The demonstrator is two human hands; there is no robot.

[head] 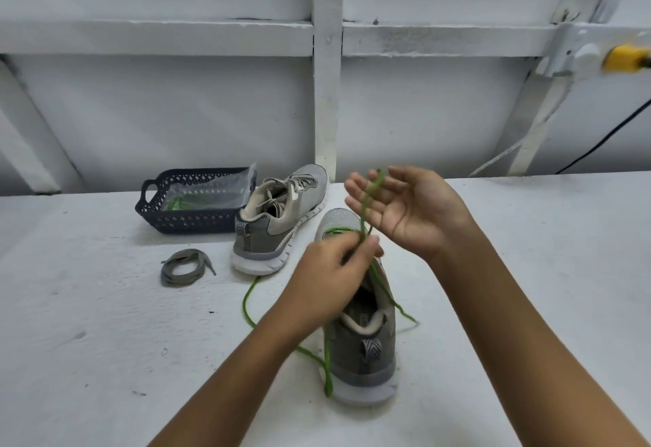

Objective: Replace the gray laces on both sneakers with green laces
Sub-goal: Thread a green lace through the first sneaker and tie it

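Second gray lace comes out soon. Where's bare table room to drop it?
Widest bare patch: the white table right of the near gray sneaker. Also the near-left area below the coiled gray lace. Crowded: between the dark blue plastic basket, far sneaker and trailing green lace.

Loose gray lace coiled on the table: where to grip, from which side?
Pinch the coiled flat gray shoelace from straight above, across the bunched strands at its near edge. It lies flat on the white table; its loose tip trails right, so pulling that would likely uncoil it.
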